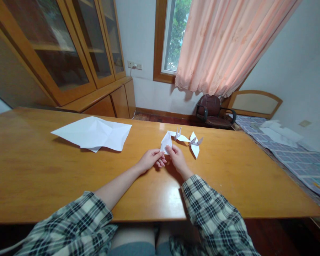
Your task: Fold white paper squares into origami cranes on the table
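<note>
A small piece of folded white paper [165,141] is held between my two hands above the wooden table, its pointed end facing away from me. My left hand [152,159] pinches its lower left corner with thumb and fingers. On the right side, my right hand [177,159] grips it with the thumb lying on top; the other fingers are mostly hidden behind. Just beyond to the right are two finished paper cranes: one crane [178,136] partly behind the folded paper, another crane [195,143] farther right with wings spread.
Creased white paper sheets [96,133] lie on the left of the wooden table [56,185]. Past the table are a glass-door cabinet [69,53], a brown armchair [212,110], a pink curtain [224,42] and a bed [288,149] on the right.
</note>
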Available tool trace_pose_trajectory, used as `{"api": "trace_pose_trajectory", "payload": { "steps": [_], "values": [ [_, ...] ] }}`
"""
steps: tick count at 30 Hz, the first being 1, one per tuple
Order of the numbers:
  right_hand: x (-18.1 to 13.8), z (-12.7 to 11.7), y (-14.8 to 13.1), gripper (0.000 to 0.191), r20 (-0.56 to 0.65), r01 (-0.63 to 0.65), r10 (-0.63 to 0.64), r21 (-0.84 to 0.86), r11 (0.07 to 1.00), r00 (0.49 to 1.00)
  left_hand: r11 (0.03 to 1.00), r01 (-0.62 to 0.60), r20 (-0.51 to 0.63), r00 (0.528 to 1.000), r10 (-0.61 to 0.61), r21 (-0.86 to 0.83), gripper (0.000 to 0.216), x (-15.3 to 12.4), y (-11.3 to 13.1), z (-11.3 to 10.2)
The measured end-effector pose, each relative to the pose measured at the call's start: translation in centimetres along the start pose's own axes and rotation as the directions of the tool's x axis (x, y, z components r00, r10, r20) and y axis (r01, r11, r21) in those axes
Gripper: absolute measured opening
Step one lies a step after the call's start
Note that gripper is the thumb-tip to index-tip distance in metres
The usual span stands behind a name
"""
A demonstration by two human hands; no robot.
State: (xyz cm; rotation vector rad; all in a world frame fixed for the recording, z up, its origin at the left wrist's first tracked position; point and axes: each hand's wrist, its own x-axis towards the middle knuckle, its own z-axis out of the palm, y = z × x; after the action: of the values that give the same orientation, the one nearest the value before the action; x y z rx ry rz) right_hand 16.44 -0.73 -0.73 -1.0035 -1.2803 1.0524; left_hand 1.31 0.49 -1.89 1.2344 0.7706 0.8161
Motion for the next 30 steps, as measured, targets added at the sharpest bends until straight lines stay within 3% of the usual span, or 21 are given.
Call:
{"api": "trace_pose_trajectory", "payload": {
  "steps": [3,7,11,16,22,25,30],
  "values": [
    [-0.1,0.0,-0.1,0.05,0.073,-0.051,0.054,-0.04,0.998,0.996,1.0,-0.02,-0.062,0.998,0.021,0.021,0.045,-0.1,0.4,0.0],
    [-0.2,0.1,0.2,0.051,0.126,-0.029,0.037,-0.071,0.997,0.991,0.999,-0.019,-0.098,0.995,0.016,-0.031,0.041,-0.3,0.6,0.2],
    [-0.4,0.2,0.5,0.047,0.185,-0.027,0.02,0.034,0.999,0.983,0.988,0.01,-0.071,0.997,-0.022,-0.152,0.038,-0.6,0.9,0.7],
    [-0.7,0.6,0.3,0.046,0.288,-0.108,0.069,0.122,0.987,0.955,0.987,0.042,-0.083,0.995,-0.056,-0.157,0.045,-0.7,1.1,1.0],
    [-0.9,0.7,0.1,0.052,0.251,-0.136,0.144,-0.052,0.989,0.957,0.993,-0.097,-0.249,0.962,0.111,0.067,0.049,-0.3,0.8,0.7],
    [-0.6,0.5,0.2,0.053,0.153,-0.118,0.126,-0.058,0.991,0.98,0.969,-0.147,-0.163,0.97,0.18,0.197,0.049,-0.4,0.7,0.5],
    [-0.3,0.2,0.2,0.05,0.009,-0.041,0.041,-0.001,0.999,0.999,0.955,-0.146,-0.017,0.988,0.156,0.258,0.05,-1.0,0.9,0.8]
  ]
}}
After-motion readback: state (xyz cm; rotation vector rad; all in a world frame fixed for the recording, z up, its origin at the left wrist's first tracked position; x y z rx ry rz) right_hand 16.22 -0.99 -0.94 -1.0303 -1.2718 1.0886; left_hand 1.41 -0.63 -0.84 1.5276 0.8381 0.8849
